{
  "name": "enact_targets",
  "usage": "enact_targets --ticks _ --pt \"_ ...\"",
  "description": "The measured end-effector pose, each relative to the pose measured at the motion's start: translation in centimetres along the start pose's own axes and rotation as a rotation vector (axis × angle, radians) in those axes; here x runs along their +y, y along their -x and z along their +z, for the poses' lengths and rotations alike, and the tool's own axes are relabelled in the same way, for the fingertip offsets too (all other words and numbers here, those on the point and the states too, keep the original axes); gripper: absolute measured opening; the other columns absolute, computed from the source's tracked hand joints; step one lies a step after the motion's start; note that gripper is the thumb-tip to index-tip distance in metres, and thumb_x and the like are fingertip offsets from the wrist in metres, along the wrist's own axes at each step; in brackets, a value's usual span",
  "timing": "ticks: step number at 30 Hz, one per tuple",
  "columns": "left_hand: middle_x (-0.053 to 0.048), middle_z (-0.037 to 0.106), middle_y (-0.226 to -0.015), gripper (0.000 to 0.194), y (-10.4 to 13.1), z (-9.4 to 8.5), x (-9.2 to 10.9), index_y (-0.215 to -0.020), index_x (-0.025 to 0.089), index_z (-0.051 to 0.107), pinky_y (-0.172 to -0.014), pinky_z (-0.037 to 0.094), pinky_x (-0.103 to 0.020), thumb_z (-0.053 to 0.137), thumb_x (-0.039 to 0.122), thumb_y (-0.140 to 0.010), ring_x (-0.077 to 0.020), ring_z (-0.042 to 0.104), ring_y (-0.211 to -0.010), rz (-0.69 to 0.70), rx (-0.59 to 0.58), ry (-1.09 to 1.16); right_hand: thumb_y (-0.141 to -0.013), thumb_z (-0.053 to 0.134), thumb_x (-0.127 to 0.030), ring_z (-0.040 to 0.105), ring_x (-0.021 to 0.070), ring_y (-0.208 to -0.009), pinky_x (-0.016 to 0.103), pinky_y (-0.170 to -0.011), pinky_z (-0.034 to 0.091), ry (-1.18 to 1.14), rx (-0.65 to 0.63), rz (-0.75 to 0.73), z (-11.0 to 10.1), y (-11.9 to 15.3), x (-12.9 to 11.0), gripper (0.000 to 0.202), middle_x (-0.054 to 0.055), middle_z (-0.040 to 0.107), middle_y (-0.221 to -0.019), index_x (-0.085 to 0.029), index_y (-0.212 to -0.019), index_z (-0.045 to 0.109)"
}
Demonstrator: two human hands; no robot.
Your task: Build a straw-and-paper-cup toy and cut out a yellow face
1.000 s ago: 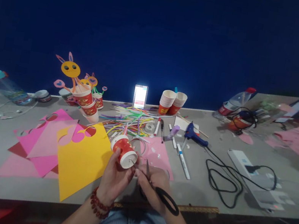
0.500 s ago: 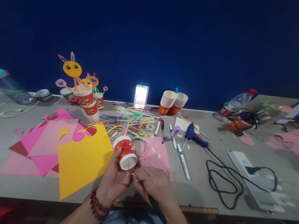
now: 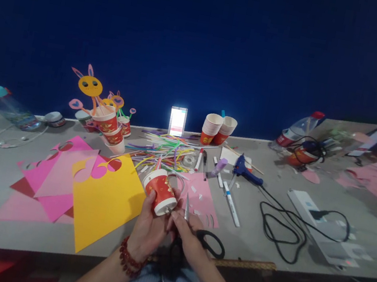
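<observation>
My left hand [image 3: 149,229] is wrapped round a red paper cup [image 3: 160,192] with white ends, tilted over the table's front part. A red beaded bracelet circles the left wrist. My right hand [image 3: 189,231] holds black-handled scissors [image 3: 210,243], their blades pointing up and away. Its fingertips touch the lower white end of the cup, where something small and pale sticks out. Behind the cup lies a pink sheet [image 3: 201,194] with paper scraps on it.
Yellow paper [image 3: 104,204] and pink sheets lie left. Behind are pipe cleaners [image 3: 168,149], decorated cups [image 3: 106,121], stacked cups [image 3: 211,128] and a lit phone [image 3: 177,122]. To the right are markers, a blue glue gun [image 3: 247,171], its cord and a power strip [image 3: 319,227].
The scissors have swung from the cup's end to point upward within my right hand. That hand's fingertips now pinch at the cup's end. The cup has turned slightly.
</observation>
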State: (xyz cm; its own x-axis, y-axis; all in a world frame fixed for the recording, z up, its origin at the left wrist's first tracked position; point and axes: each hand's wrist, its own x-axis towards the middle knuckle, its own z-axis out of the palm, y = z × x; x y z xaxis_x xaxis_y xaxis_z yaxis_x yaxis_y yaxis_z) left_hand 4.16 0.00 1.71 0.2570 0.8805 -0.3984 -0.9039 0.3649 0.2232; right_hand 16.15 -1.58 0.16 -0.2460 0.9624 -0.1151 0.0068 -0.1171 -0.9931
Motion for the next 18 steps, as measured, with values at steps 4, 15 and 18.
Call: enact_targets --ticks 4,15,18 --pt "-0.009 0.076 -0.095 0.029 -0.1 -0.6 0.4 -0.116 0.014 0.067 -0.081 0.057 -0.032 0.059 0.023 -0.090 -0.0225 0.073 -0.091 -0.004 -0.071 -0.010 -0.097 0.046 -0.051 0.050 0.0146 -0.056 0.027 -0.054 0.037 0.221 0.063 -0.096 -0.9 0.0 -0.4 0.045 -0.001 0.055 -0.059 -0.020 -0.067 0.058" --pt "-0.008 0.073 -0.119 0.047 -0.4 -2.1 1.5 -0.127 0.024 0.063 -0.085 0.055 -0.031 0.072 0.039 -0.083 -0.0233 0.070 -0.105 0.023 -0.138 -0.096 -0.094 0.048 -0.028 0.048 0.0191 -0.056 0.032 -0.059 0.035 0.748 0.053 -0.447 -1.9 -0.7 -2.7 0.033 0.002 0.054 -0.058 -0.024 -0.062 0.053" --pt "-0.008 0.078 -0.101 0.035 -0.7 -2.2 1.5 -0.117 0.018 0.069 -0.079 0.057 -0.029 0.070 0.033 -0.085 -0.0209 0.073 -0.086 0.041 -0.019 -0.131 -0.094 0.048 -0.028 0.049 0.0194 -0.058 0.031 -0.061 0.036 0.727 0.043 -0.471 -1.6 -0.6 -2.5 0.031 0.003 0.056 -0.060 -0.025 -0.065 0.055"
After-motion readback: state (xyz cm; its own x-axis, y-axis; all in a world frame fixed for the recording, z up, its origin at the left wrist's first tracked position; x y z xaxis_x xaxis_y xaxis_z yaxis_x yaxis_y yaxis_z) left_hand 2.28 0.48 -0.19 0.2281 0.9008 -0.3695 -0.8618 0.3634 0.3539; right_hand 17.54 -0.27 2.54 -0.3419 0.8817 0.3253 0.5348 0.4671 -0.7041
